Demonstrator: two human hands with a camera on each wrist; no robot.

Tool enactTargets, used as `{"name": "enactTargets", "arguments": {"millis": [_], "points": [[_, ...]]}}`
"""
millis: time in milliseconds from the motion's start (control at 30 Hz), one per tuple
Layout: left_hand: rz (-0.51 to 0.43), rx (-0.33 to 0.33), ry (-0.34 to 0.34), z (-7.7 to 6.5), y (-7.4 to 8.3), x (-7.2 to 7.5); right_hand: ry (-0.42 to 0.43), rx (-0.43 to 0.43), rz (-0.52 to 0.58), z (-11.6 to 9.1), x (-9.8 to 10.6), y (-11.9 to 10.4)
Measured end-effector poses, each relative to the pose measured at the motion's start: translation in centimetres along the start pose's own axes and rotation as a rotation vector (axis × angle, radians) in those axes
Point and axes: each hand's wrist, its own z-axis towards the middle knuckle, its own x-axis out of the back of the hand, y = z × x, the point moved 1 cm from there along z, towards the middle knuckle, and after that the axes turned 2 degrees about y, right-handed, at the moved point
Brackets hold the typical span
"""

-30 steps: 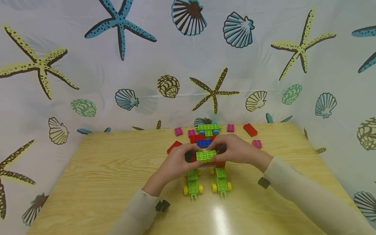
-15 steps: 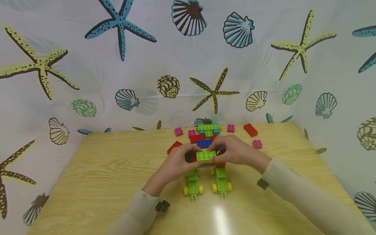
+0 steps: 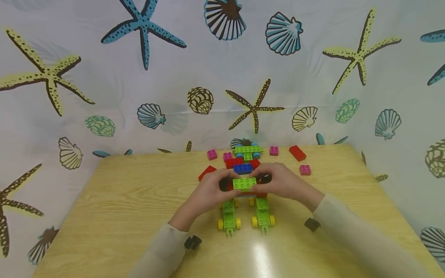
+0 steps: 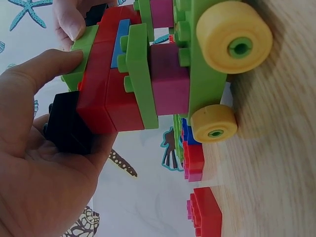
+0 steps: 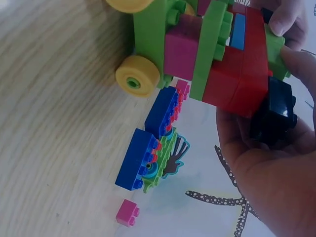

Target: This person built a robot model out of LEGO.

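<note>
"So, where's the lime-green studded plastic block (image 3: 244, 184)?"

"Atop the wheeled red-green-pink brick structure (image 4: 136, 79), which the left hand (image 3: 208, 189) and right hand (image 3: 283, 180) both grip."

"Anything crowding it?"

"A black plastic brick (image 4: 71, 123) juts toward the left palm; beyond lie a blue rectangular plastic brick (image 3: 242, 168) and pink square plastic bricks (image 3: 274, 151)."
</note>
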Motion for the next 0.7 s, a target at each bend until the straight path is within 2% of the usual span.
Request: {"name": "enactTargets", "arguments": {"millis": [167,367,700], "points": [[0.006,0.015,0.010,-0.1,0.0,0.1,0.003,0.000,0.016,-0.3,0.0,0.6],[0.042,0.033,0.024,-0.8,-1.2,0.4,0.023,0.011,0.041,-1.1,0.6,1.2],[-0.019,0.067,0.019,-1.7,-3.1,1.3,0.033,-0.061,0.089,-2.3,1.1,2.9]]}}
